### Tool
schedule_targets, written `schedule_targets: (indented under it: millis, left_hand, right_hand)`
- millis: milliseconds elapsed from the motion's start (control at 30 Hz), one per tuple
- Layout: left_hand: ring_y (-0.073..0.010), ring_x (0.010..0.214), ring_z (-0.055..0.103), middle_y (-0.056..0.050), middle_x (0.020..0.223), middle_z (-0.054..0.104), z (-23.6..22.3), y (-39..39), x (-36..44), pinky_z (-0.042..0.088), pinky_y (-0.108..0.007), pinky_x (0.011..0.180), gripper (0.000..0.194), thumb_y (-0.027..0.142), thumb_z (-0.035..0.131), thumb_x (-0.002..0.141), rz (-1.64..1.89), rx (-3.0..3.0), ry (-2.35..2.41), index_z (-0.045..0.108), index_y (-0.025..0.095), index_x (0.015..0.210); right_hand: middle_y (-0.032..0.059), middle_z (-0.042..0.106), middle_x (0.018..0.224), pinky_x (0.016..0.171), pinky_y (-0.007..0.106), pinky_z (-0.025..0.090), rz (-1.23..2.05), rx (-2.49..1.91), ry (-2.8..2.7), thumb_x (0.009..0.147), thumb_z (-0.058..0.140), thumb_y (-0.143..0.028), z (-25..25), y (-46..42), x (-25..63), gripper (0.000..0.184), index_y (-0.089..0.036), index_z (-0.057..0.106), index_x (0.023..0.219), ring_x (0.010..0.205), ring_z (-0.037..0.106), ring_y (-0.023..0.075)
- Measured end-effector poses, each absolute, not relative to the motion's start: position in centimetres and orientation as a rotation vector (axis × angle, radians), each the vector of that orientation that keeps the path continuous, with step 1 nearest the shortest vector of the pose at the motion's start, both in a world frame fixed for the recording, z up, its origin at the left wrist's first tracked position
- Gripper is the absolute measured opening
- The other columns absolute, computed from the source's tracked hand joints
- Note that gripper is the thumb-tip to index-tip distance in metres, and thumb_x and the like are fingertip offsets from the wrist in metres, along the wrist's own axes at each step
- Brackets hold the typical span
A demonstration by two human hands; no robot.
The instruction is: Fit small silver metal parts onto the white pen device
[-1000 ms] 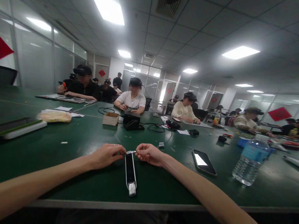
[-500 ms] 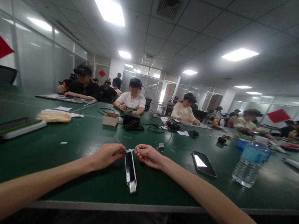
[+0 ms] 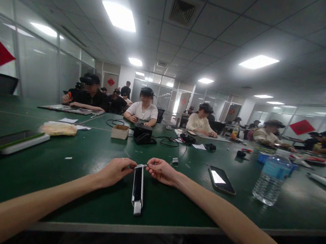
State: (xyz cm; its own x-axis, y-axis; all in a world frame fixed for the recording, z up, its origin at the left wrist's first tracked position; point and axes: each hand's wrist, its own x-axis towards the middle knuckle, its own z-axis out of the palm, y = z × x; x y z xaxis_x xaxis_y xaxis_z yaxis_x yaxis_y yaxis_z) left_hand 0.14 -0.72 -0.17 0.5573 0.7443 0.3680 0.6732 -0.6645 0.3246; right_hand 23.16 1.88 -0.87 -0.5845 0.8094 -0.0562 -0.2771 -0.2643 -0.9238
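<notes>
At a long green-topped desk (image 3: 27, 161), my left hand (image 3: 113, 172) and right hand (image 3: 161, 171) meet above a slim black-and-silver handheld device (image 3: 138, 188), which lies lengthwise near the desk's front edge (image 3: 126, 230). The fingers of both hands close in a tight pinch on a thin silver metal pin (image 3: 142, 166) crossing the device's far end; whether they also grip the device itself, I cannot tell. The device looks stiff, light and slick, its glossy black face offering little purchase, so I judge its long sides the safer hold. The pin looks small and easily dropped. To the right lie a black smartphone (image 3: 221, 180) and a clear plastic water bottle (image 3: 270, 186); a co-worker in a white T-shirt (image 3: 143, 111) sits well beyond, across the desk.
</notes>
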Motion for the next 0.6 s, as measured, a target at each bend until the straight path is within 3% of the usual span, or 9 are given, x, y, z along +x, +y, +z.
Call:
schedule_targets:
  millis: [400, 600]
  left_hand:
    - [-0.0161, 0.085, 0.062, -0.005, 0.097, 0.067, -0.11, -0.98, 0.31, 0.048, -0.024, 0.076, 0.026, 0.017, 0.047, 0.087, 0.655, 2.715, 1.175, 0.066, 0.019, 0.104]
    - [-0.0165, 0.087, 0.062, -0.006, 0.098, 0.067, -0.16, -0.66, 0.03, 0.047, -0.024, 0.078, 0.028, 0.018, 0.046, 0.089, 0.586, 2.747, 1.124, 0.067, 0.017, 0.108]
  right_hand:
    - [0.0030, 0.068, 0.068, 0.052, 0.015, 0.046, 1.839, -0.670, -1.456, 0.055, 0.087, -0.022, -1.27, 2.02, 23.40, 0.035, -0.010, 0.062, 0.076, 0.055, 0.060, 0.0070]
    - [0.0039, 0.068, 0.069, 0.054, 0.018, 0.048, 1.753, -0.631, -1.595, 0.056, 0.086, -0.027, -1.47, 1.90, 23.34, 0.036, -0.010, 0.063, 0.079, 0.057, 0.061, 0.0090]
